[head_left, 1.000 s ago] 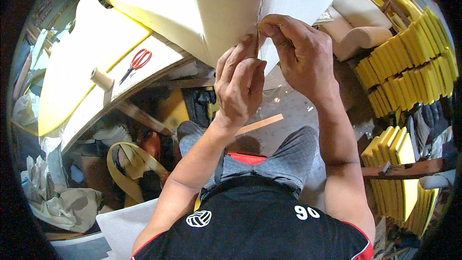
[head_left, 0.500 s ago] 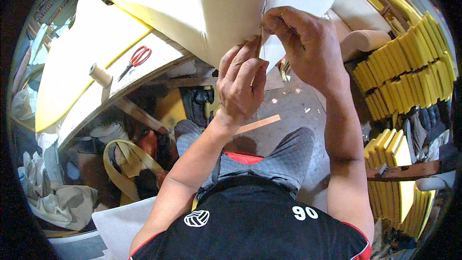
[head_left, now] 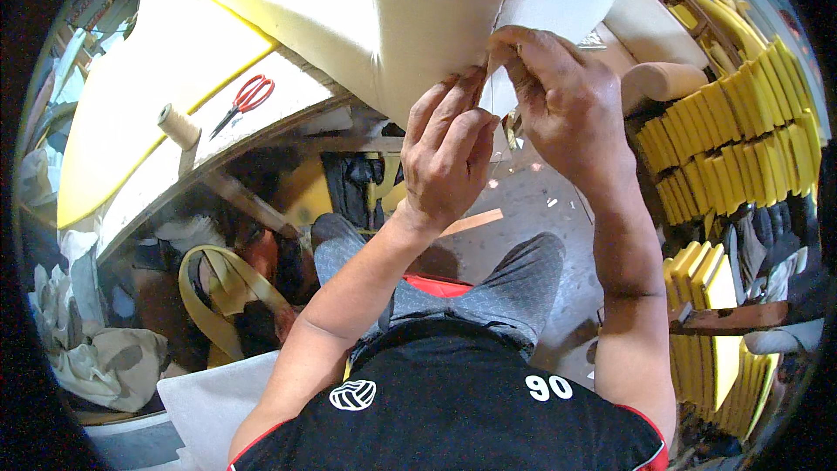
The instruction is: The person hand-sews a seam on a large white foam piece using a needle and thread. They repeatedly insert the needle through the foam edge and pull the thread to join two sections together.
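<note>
Fingers (head_left: 542, 49) of the right hand (head_left: 577, 103) pinch by the seam (head_left: 500, 4), on what I can't tell; left hand (head_left: 446, 155) curls close. Probably sewing; next pull needs care

Two hands (head_left: 446, 153) (head_left: 571, 105), upper centre; one spool (head_left: 180, 127) and one scissors pair (head_left: 236, 108), upper left; one strip (head_left: 473, 221), mid-frame.

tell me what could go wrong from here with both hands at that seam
The pale cover might pucker if the left hand and right hand pull unevenly at the seam. The red-handled scissors lie near the edge of the board, so a bump could knock them off. The spool, also near that edge, could topple or roll.
</note>
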Action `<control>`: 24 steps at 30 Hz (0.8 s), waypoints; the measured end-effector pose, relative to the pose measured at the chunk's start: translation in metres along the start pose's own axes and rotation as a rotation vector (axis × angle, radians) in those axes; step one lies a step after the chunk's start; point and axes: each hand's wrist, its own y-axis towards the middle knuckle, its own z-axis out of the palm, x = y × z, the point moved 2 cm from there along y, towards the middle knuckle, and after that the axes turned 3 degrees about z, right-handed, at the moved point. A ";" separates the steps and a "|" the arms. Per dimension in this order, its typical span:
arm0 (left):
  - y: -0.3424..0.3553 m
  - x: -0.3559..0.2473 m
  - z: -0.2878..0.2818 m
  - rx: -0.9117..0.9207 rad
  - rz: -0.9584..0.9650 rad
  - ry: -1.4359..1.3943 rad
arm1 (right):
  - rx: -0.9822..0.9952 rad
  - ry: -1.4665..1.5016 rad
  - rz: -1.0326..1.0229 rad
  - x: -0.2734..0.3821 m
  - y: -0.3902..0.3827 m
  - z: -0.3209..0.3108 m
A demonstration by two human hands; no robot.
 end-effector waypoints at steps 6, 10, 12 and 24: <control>0.000 0.000 0.001 -0.016 -0.013 -0.031 | 0.095 0.105 0.060 -0.008 0.018 -0.010; -0.001 0.002 0.000 -0.010 -0.009 -0.030 | 0.163 0.097 0.107 -0.010 0.022 -0.011; -0.004 0.003 0.002 -0.040 -0.016 -0.016 | 0.199 0.108 0.121 -0.011 0.022 -0.008; -0.009 -0.014 -0.021 0.045 -0.101 -0.175 | -0.051 0.572 0.490 -0.007 -0.019 0.012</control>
